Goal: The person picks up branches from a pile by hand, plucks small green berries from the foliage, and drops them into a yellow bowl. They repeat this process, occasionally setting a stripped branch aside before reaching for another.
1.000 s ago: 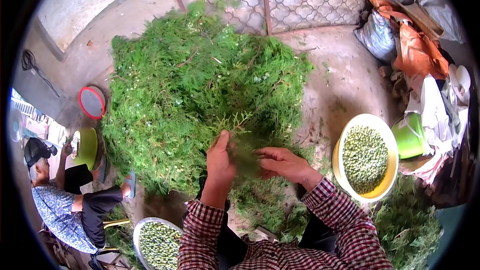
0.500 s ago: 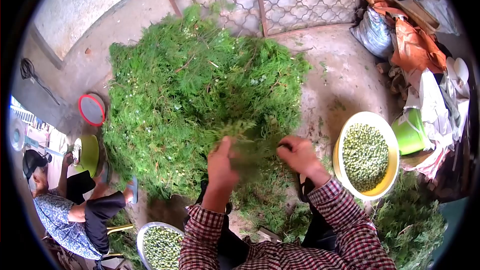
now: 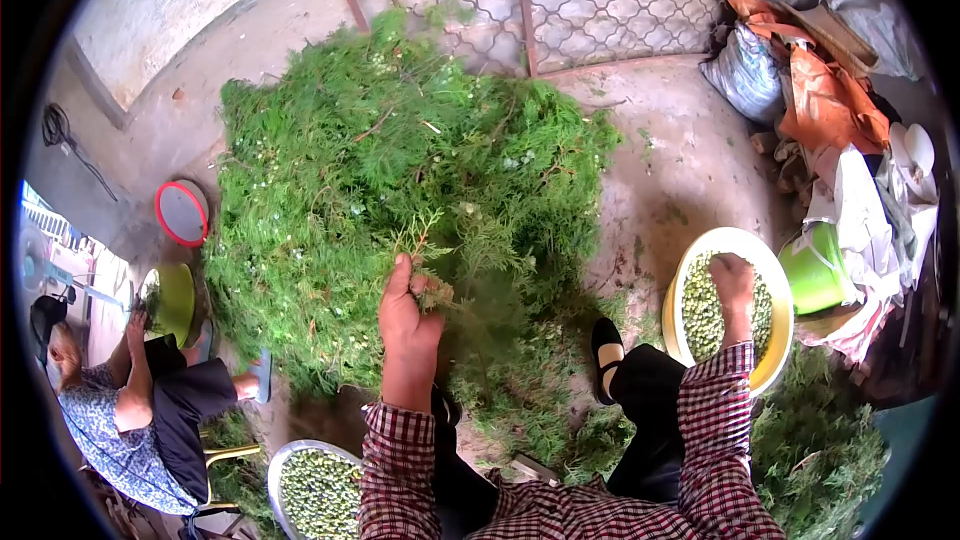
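My left hand (image 3: 408,325) is closed around a green evergreen sprig (image 3: 422,230), whose leafy tip points up and away from me. Under and beyond it spreads a large heap of cut evergreen branches (image 3: 330,190) dotted with small pale cones. My right hand (image 3: 733,280) is over the yellow basin (image 3: 770,370), its fingers curled downward above the small round green cones (image 3: 705,325) inside. Whatever those fingers hold, if anything, is hidden.
A metal basin (image 3: 275,500) of green cones stands at lower left. Nearby a person (image 3: 130,420) sits beside a green basin (image 3: 178,305). A red-rimmed sieve (image 3: 182,212), a light-green bucket (image 3: 815,270), sacks (image 3: 745,75) and a lattice gate (image 3: 620,0) surround the heap.
My right hand has moved right, from beside the sprig to over the yellow basin. My left hand has shifted slightly left, still with the sprig. The seated person's hand has moved slightly.
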`<state>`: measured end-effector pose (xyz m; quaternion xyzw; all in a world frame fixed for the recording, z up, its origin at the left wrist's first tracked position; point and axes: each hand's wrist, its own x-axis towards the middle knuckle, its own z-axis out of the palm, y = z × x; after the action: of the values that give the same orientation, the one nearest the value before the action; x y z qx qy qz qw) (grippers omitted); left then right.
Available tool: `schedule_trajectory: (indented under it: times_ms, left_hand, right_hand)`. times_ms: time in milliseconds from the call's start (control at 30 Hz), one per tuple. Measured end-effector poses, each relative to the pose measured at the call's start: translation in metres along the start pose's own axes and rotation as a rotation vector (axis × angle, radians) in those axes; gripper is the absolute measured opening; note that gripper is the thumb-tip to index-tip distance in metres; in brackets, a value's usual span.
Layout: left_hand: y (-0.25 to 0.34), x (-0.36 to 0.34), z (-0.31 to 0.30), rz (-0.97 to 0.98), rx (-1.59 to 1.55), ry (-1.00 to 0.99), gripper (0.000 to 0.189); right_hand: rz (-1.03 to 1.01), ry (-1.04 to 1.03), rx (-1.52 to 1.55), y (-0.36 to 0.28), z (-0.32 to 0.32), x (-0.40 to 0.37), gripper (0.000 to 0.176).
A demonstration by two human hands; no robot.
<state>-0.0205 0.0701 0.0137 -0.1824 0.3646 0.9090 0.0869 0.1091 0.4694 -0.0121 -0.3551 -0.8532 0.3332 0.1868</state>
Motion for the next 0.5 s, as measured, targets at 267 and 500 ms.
schedule_trajectory:
  times_ms: [267, 500]
  left_hand:
    - [-0.005, 0.003, -0.001, -0.047, -0.078, -0.12, 0.019]
    - [-0.015, -0.006, 0.014, -0.143, -0.191, -0.127, 0.015]
  right_hand:
    - [-0.26, -1.113, 0.309, -0.102, 0.099, -0.084, 0.035]
    - [0.274, -1.375, 0.935, -0.144, 0.138, -0.122, 0.05]
